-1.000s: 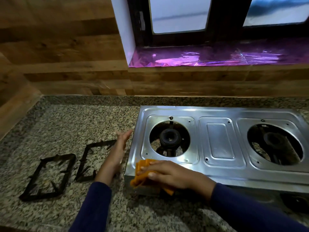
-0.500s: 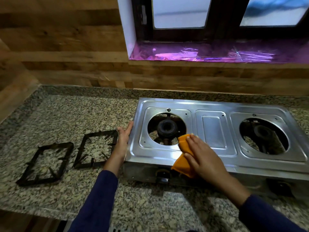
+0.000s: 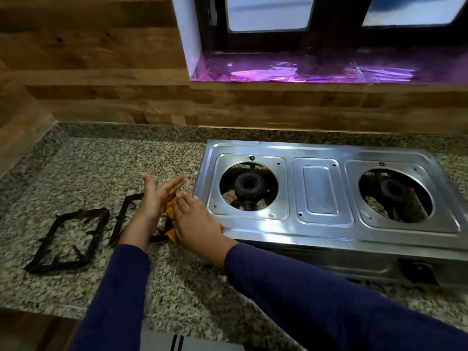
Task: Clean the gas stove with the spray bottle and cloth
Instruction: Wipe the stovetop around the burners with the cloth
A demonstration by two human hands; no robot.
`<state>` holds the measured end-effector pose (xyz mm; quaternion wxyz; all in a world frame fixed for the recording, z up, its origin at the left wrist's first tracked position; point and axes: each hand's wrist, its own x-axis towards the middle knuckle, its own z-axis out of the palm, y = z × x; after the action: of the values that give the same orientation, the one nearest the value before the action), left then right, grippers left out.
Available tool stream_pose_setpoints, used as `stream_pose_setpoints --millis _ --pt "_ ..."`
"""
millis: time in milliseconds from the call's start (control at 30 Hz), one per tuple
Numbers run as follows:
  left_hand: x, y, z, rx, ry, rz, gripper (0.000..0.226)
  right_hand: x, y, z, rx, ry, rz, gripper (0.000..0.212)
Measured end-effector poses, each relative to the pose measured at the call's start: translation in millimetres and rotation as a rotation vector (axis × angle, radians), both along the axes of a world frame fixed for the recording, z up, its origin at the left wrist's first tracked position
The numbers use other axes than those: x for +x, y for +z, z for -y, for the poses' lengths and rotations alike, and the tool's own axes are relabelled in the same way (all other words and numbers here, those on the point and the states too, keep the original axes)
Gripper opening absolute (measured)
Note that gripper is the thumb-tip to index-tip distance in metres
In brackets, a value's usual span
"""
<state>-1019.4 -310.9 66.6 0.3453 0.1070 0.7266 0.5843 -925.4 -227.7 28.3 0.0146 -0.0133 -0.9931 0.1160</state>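
Note:
The steel two-burner gas stove sits on the granite counter, its pan supports taken off. The orange cloth is at the stove's left end, mostly hidden under my right hand, which presses on it with fingers pointing away. Just left of the cloth is my left hand, raised off the stove with palm turned and fingers apart, holding nothing. No spray bottle is in view.
Two black pan supports lie on the granite counter left of the stove, one farther left, one partly behind my left hand. A wooden wall and a foil-lined window sill stand behind.
My right hand has carried the cloth from the stove's front middle leftward to its left end. My left hand has left the stove's left edge and lifted, fingers spread.

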Motion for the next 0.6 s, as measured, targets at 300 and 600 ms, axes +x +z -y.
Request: stream_pose_setpoints --millis 300,600 --pt "52 7 -30 -0.221 0.061 -0.486 0.064 90 -6 -67 -0.138 0.048 -0.206 0.045" --pt "163 -29 -139 -0.055 -0.403 -0.919 0.058 307 -14 -243 -0.085 -0.724 -0.208 0.051"
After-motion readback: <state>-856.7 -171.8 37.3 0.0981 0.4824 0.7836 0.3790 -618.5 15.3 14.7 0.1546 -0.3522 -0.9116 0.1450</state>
